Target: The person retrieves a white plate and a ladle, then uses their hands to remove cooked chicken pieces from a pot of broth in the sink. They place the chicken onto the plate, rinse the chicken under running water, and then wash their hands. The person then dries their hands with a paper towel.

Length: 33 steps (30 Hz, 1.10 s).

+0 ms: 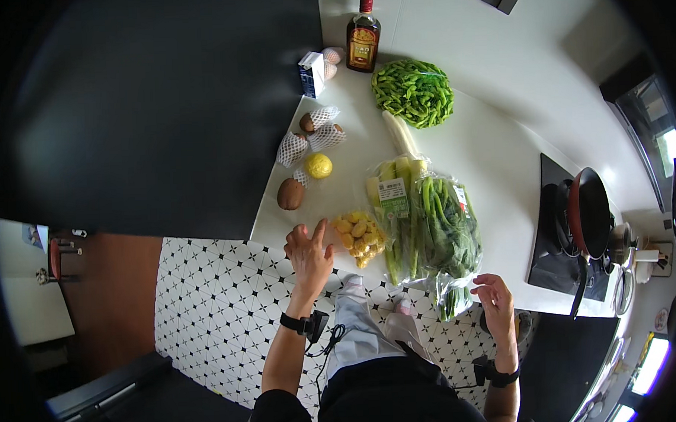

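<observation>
My left hand [310, 258] is open, fingers spread over the near counter edge. It is beside a clear bag of yellow, nut-like pieces [360, 236] and just below a bare brown kiwi [290, 195]. To the right, my right hand [496, 302] has loosely bent fingers apart, with nothing visible in them. Its fingertips are close to the lower end of a clear bag of leafy greens [450, 222]; whether they touch it I cannot tell. That bag overhangs the counter edge. A labelled pack of pale green stalks [399, 201] lies against its left side.
A yellow lemon [319, 165], several fruits in white foam nets [326, 137], a small carton [312, 74] and a dark bottle [363, 36] stand left and back. Green pods [414, 93] and a white root [401, 133] lie behind the greens. A red pan [591, 213] sits on the right hob.
</observation>
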Available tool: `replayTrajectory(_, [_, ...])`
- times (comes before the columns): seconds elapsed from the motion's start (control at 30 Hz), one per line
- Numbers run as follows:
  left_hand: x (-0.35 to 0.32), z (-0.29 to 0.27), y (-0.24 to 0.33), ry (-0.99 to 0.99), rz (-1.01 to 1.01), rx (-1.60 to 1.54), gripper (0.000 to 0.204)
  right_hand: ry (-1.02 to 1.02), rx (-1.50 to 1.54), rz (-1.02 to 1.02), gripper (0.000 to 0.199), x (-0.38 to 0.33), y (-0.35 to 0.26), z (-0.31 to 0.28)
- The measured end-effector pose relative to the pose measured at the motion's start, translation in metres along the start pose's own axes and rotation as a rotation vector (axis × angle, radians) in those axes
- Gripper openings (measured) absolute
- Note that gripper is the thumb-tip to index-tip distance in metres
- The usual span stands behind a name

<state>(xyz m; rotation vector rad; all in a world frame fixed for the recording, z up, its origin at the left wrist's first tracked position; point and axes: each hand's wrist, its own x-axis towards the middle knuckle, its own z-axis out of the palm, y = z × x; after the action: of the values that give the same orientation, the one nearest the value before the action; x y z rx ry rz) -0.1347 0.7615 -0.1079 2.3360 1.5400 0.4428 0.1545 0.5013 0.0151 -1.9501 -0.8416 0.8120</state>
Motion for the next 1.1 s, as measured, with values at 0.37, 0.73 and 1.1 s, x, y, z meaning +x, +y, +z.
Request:
replayTrajectory(0.37, [0.007, -0.026, -0.008, 0.009, 0.031, 0.027, 0.050, 0.025, -0.058, 0.054, 0.020, -0.004, -0.002, 0.013])
replayTrajectory(0.73, [-0.002, -0.053, 0.137, 0.005, 0.448, -0.618, 0.031, 0.213, 0.007, 0.066, 0.030, -0.052, 0.015, -0.008])
replayTrajectory(1.1, [-0.108, -0.077, 0.307, 0.216, 0.883, -0.505, 0.023, 0.501, -0.002, -0.095, 0.021, -0.177, 0.078, -0.119])
